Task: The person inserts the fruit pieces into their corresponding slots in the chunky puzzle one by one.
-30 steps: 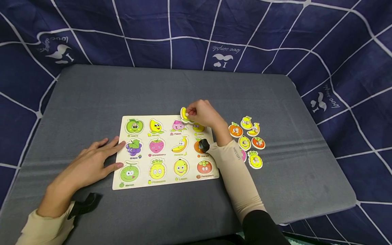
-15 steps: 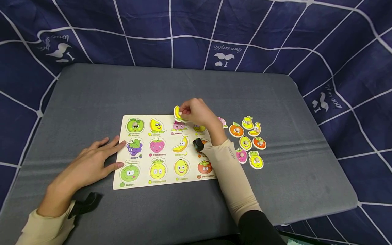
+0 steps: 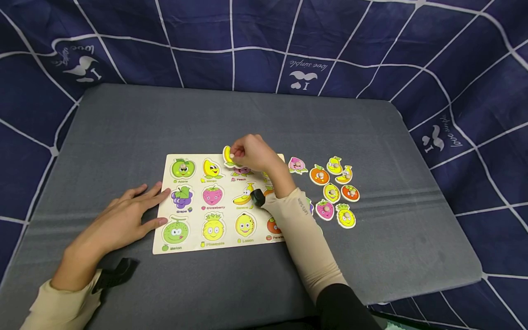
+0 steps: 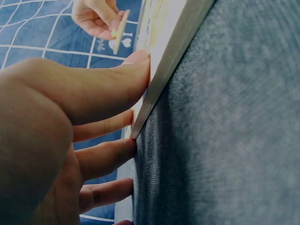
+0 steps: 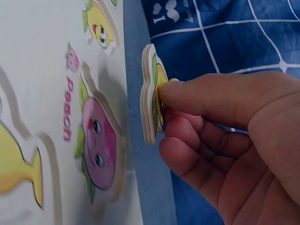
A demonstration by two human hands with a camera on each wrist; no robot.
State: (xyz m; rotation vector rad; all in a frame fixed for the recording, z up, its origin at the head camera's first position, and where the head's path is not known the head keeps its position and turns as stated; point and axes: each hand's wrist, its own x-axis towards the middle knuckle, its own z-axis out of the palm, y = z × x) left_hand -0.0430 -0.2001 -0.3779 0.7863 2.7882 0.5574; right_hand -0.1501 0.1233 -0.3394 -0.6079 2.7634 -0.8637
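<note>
A pale wooden fruit puzzle board (image 3: 195, 219) lies on the grey table in the head view. My left hand (image 3: 123, 214) rests at its left edge, fingers spread; the left wrist view shows the thumb (image 4: 117, 89) touching the edge. Over the back edge, above the peach recess (image 5: 101, 140), my right hand (image 3: 257, 156) pinches a yellow mango puzzle piece (image 3: 227, 156) by its knob. The piece is raised off the board and stands tilted nearly on edge in the right wrist view. An apple piece (image 3: 183, 169) with a knob sits in the top-left recess. My right forearm hides part of the board's right side.
Right of the board lie several loose knobbed pieces, among them a peach (image 3: 297, 165), an orange (image 3: 319, 175), a strawberry (image 3: 325, 210) and a pineapple (image 3: 345, 216). Others are partly behind the right sleeve (image 3: 305, 238). A blue checked cloth (image 3: 260, 27) hangs behind the table.
My right hand has moved left along the board's back edge with the mango piece, from near the pear recess past the peach recess. My left hand has stayed in place.
</note>
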